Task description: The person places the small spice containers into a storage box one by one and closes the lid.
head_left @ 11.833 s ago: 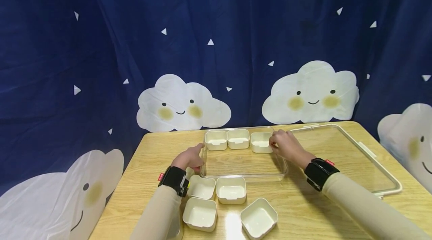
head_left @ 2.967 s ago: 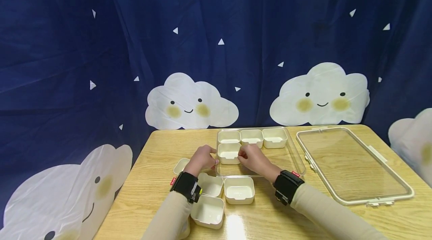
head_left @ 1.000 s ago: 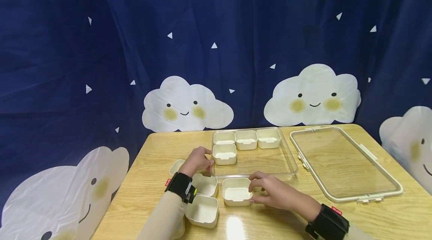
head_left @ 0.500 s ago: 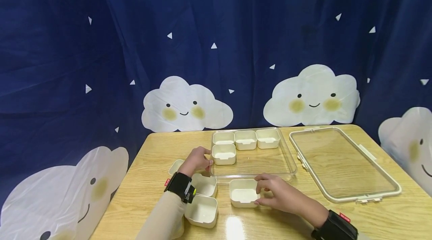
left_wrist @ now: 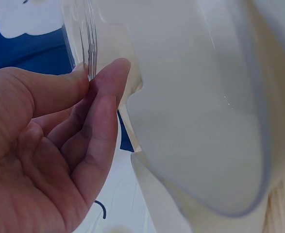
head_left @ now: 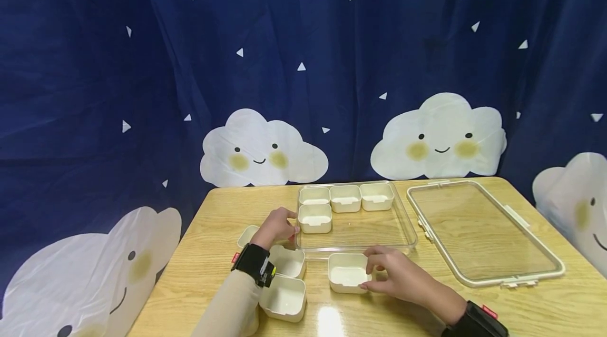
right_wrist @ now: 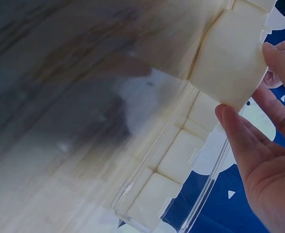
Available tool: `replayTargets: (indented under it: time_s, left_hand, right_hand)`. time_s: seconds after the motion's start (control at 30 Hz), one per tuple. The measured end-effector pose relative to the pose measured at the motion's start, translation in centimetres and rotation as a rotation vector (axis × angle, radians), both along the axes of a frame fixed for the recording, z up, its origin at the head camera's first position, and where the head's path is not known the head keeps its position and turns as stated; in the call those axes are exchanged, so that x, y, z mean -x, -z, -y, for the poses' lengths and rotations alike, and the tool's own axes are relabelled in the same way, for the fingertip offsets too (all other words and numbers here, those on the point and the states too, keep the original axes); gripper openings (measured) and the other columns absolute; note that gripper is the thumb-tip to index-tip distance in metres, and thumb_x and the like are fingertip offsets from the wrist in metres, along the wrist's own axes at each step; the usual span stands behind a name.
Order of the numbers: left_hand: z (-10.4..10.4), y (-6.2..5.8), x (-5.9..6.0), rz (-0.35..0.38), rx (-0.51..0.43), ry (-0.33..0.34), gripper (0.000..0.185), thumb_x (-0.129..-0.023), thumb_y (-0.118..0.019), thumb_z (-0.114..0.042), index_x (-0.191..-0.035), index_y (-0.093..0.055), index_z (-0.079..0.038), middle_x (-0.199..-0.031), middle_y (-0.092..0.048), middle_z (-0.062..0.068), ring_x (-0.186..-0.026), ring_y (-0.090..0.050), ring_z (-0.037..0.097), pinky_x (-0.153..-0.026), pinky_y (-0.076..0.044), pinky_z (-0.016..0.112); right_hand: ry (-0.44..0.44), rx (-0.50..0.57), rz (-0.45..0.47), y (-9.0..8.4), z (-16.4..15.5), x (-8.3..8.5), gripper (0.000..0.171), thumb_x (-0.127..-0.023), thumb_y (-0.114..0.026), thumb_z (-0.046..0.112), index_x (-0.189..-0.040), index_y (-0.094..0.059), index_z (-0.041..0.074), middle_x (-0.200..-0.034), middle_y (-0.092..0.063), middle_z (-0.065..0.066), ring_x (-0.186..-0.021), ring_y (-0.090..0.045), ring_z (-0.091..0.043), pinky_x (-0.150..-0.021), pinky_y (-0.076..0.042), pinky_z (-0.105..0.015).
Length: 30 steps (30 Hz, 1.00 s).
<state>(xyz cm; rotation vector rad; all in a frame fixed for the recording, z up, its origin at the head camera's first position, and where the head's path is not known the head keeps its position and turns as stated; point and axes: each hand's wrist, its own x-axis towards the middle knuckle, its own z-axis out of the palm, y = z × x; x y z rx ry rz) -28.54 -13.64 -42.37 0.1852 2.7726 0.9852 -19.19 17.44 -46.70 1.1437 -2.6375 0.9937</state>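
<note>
Where the left forearm crosses the table's near edge, it cuts off part of a cup at 7 o'clock of the tray, and another cup at 9 o'clock shows only a corner behind the left hand. Both wrist views are too close and blurred to read beyond fingers and pale plastic. Four cups sit inside the clear tray: three in a row along its far wall and one just nearer, at the left end. A lid lies flat at 3 o'clock of the tray, apart from it. One more cup stands by the left wrist. That left hand pinches the tray's left wall between thumb and fingers. Outside the tray, at 6 o'clock and just beside its near wall, the loose cup rests on the table, with the right hand at its 3 o'clock gripping its right side, fingers curled on the rim.
</note>
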Motion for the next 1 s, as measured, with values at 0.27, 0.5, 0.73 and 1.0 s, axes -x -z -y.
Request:
replayTargets:
  time_s: [0.27, 0.5, 0.73, 1.0]
  left_hand:
    - [-0.1, 0.0, -0.2, 0.003, -0.017, -0.002, 0.047, -0.091, -0.072, 0.001, -0.135, -0.059, 0.009, -0.086, -0.075, 0.017, -0.065, -0.073, 0.02, -0.08, -0.058, 0.034]
    - [0.1, 0.2, 0.0, -0.002, -0.014, -0.002, 0.046, -0.091, -0.073, 0.0, -0.134, -0.06, 0.008, -0.082, -0.074, 0.014, -0.064, -0.071, 0.018, -0.078, -0.057, 0.033]
    - [0.2, 0.3, 0.1, -0.013, 0.009, 0.003, 0.046, -0.091, -0.073, -0.002, -0.134, -0.061, 0.007, -0.085, -0.074, 0.014, -0.066, -0.07, 0.017, -0.076, -0.056, 0.032]
    - [0.2, 0.1, -0.1, -0.017, 0.02, 0.008, 0.045, -0.091, -0.073, -0.003, -0.134, -0.061, 0.007, -0.083, -0.074, 0.013, -0.068, -0.07, 0.017, -0.078, -0.056, 0.034]
  right_hand:
    - [0.041, -0.009, -0.117, 0.2, 0.0, -0.2, 0.022, -0.085, -0.083, 0.038, -0.08, -0.068, 0.023, -0.116, -0.07, -0.012, -0.096, -0.071, -0.023, -0.075, -0.059, -0.034]
    - [0.01, 0.026, -0.171, -0.3, -0.1, 0.0, 0.022, -0.084, -0.085, 0.035, -0.08, -0.067, 0.024, -0.113, -0.071, -0.01, -0.098, -0.071, -0.027, -0.075, -0.059, -0.033]
    - [-0.007, 0.062, -0.211, -1.4, -0.4, 0.3, 0.021, -0.082, -0.086, 0.031, -0.082, -0.066, 0.026, -0.111, -0.07, -0.007, -0.095, -0.071, -0.024, -0.073, -0.058, -0.032]
    - [0.044, 0.066, -0.27, -2.8, -0.8, 1.1, 0.025, -0.077, -0.09, 0.025, -0.08, -0.065, 0.028, -0.112, -0.07, -0.005, -0.097, -0.069, -0.022, -0.076, -0.058, -0.036]
